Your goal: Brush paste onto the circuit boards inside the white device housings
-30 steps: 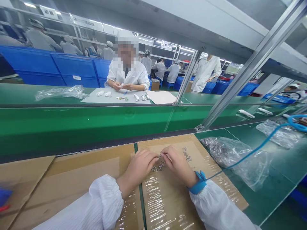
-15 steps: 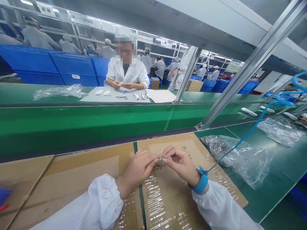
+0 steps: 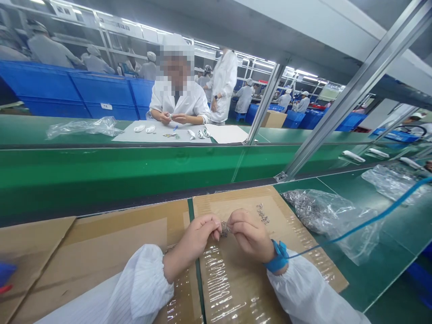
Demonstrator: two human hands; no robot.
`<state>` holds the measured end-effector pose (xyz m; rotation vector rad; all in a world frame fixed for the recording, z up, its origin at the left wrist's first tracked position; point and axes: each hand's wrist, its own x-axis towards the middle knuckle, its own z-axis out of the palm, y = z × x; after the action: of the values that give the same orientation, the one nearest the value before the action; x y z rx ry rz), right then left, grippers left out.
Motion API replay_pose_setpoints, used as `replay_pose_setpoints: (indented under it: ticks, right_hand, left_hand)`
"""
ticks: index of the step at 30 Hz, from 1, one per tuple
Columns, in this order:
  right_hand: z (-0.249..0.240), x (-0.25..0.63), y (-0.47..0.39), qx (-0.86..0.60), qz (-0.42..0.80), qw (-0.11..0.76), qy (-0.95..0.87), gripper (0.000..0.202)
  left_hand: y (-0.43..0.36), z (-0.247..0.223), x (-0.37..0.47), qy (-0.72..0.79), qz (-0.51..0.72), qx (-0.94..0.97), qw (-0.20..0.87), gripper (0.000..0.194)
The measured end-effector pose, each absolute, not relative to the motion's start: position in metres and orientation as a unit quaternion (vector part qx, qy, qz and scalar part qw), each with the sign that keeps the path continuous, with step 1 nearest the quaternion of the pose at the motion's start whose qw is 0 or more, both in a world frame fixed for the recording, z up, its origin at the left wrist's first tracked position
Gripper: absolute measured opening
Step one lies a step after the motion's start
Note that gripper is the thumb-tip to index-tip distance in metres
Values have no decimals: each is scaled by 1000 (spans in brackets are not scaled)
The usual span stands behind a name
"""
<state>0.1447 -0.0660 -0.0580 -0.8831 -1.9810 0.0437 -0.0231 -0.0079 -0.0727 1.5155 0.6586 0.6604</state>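
Note:
My left hand (image 3: 200, 233) has thumb and fingers pinched together beside a small pile of metal pieces (image 3: 224, 229) on the taped cardboard sheet (image 3: 243, 288). Whatever its fingertips hold is too small to make out. Just right of that pile, my right hand (image 3: 248, 234) is also closed in a pinch, its fingertips hiding anything between them. A blue band (image 3: 278, 256) with a coiled cord circles my right wrist. Farther back on the cardboard lies a second small cluster of metal pieces (image 3: 262, 214).
A clear plastic bag of small metal parts (image 3: 313, 209) lies right of the cardboard. The blue cord (image 3: 367, 222) stretches off to the right. A metal post (image 3: 324, 99) rises at the bench edge. Across the green conveyor (image 3: 135, 171), a co-worker (image 3: 178, 99) handles white parts.
My fingertips have drawn slightly apart, uncovering more of the pile between them. The blue cord has swung lower. In the background, a standing person has moved left.

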Motion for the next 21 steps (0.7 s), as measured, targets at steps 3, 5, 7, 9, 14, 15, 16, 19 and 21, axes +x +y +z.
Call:
replay_pose_setpoints:
  ticks: [3,5,7,9,14,15,16,19,21]
  right_hand:
    - [-58,143,-67,-403,76,497,-765,17]
    - [-59,141,-67,-450,145,522,-710,10]
    - [-58,140,-67,-485,221,541,-650,8]
    - [-58,137,-67,-503,283,545,-608,11]
    - [-55,133,-71,-536,217,519,-630,9]
    - [-55,133,-72,-538,190,514,-641,9]
    - [-56,133,-72,-535,171,514,-648,10]
    - [-58,135,-73,-516,171,543,-640,10]
    - [-60,136,-72,-502,193,569,-623,8]
  left_hand:
    - [-7,-71,-27,266,322,788,452,30]
    - [-4,-70,-32,202,356,872,270,28]
    - [0,-69,-36,122,365,918,98,21]
    - [3,-68,-39,69,347,935,-28,14]
    - [4,-65,-41,30,305,943,-133,13]
    - [4,-65,-41,32,306,942,-134,13]
    - [4,-64,-41,38,311,940,-134,12]
    - [5,-64,-40,72,337,931,-120,11]
    - [5,-64,-39,97,362,923,-87,10]
